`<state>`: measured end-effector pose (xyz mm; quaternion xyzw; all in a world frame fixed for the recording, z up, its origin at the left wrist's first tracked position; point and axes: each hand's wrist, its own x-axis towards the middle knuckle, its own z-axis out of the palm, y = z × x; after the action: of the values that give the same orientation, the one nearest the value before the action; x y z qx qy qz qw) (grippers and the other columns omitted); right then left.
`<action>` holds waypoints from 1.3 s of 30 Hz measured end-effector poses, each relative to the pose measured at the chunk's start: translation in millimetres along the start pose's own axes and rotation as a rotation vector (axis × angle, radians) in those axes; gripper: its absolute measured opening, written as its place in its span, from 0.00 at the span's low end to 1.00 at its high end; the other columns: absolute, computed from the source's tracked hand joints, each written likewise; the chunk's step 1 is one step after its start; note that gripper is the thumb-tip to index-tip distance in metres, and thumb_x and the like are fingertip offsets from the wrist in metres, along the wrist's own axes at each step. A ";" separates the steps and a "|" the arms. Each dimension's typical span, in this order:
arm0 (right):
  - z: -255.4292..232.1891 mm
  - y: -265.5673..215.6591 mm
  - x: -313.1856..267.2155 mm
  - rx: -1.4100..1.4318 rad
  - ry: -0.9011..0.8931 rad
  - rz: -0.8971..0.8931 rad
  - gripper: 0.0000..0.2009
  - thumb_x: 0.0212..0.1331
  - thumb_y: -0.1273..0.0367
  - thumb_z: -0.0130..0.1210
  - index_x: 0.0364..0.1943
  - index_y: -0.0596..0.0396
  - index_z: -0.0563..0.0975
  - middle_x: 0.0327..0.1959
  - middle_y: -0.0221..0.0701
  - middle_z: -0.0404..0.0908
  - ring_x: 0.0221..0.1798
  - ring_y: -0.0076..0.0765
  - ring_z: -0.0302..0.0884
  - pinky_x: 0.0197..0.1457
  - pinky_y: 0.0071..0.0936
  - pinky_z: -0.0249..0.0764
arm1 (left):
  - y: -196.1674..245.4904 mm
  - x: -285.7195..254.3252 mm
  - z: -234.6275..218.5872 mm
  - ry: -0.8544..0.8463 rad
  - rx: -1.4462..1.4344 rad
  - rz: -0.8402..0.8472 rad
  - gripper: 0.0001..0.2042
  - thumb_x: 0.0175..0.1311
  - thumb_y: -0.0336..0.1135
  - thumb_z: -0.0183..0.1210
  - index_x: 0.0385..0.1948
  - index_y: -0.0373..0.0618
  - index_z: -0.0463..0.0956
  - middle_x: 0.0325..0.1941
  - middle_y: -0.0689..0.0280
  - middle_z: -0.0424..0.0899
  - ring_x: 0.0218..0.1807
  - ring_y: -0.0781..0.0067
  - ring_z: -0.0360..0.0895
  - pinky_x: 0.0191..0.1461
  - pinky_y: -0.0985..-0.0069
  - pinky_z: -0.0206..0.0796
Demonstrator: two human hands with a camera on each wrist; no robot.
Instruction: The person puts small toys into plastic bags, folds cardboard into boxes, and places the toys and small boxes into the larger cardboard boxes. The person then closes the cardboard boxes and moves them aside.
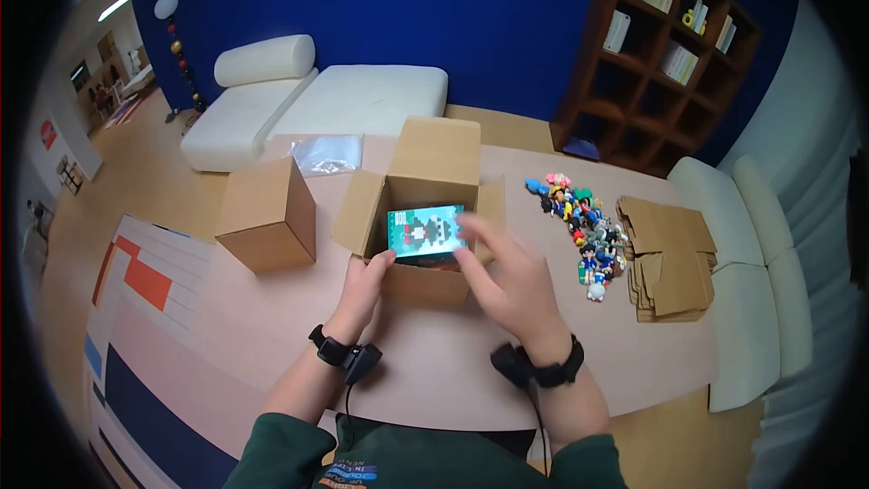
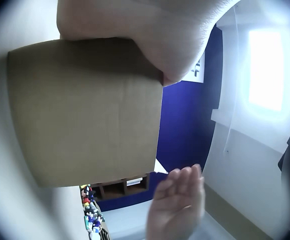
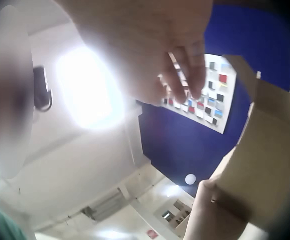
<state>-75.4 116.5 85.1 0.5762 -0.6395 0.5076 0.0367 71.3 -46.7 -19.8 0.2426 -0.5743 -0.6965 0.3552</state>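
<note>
An upright cardboard box [image 1: 425,286] stands on the table with its flaps spread. At its mouth lies a teal printed box [image 1: 418,230] with a pixel-style figure on top. My left hand [image 1: 360,288] holds the cardboard box at its near left corner, thumb over the rim beside the teal box; its other fingers are mostly hidden. Above the right side of the opening is my right hand [image 1: 518,288], blurred, fingers extended and close over the teal box's right end. The left wrist view shows that right hand [image 2: 177,205] palm-on with nothing in it.
A second, closed cardboard box [image 1: 272,217] stands to the left. Clear plastic bags [image 1: 328,154] lie behind it. To the right is a pile of small colourful figures [image 1: 584,226], beside a stack of flattened cardboard [image 1: 670,258]. A white sofa [image 1: 362,95] lies beyond the table.
</note>
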 end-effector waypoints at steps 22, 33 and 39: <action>25.9 36.0 37.8 -0.859 -0.447 0.113 0.36 0.54 0.53 0.67 0.65 0.59 0.72 0.45 0.42 0.86 0.66 0.52 0.72 0.78 0.68 0.35 | 6.5 32.8 1.5 -0.025 -0.058 -0.196 0.25 0.59 0.26 0.53 0.61 0.38 0.67 0.54 0.63 0.77 0.54 0.73 0.73 0.58 0.74 0.65; 8.2 31.1 27.7 -0.530 -0.304 0.220 0.36 0.60 0.58 0.64 0.71 0.57 0.64 0.56 0.43 0.82 0.68 0.45 0.71 0.80 0.59 0.42 | -3.7 34.9 -5.4 -0.094 0.230 0.322 0.32 0.69 0.27 0.50 0.76 0.41 0.52 0.77 0.51 0.55 0.78 0.55 0.56 0.77 0.66 0.51; -2.8 59.0 -2.9 0.297 0.250 0.516 0.35 0.70 0.60 0.57 0.76 0.54 0.55 0.77 0.43 0.59 0.71 0.42 0.68 0.74 0.36 0.63 | 6.8 26.8 -11.9 -0.242 0.196 0.312 0.23 0.71 0.33 0.54 0.68 0.46 0.69 0.80 0.53 0.53 0.81 0.58 0.52 0.79 0.66 0.46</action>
<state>-121.7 109.9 48.8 0.3273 -0.6738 0.6549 -0.0995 64.8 -75.5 -14.0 0.0987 -0.7084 -0.5979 0.3620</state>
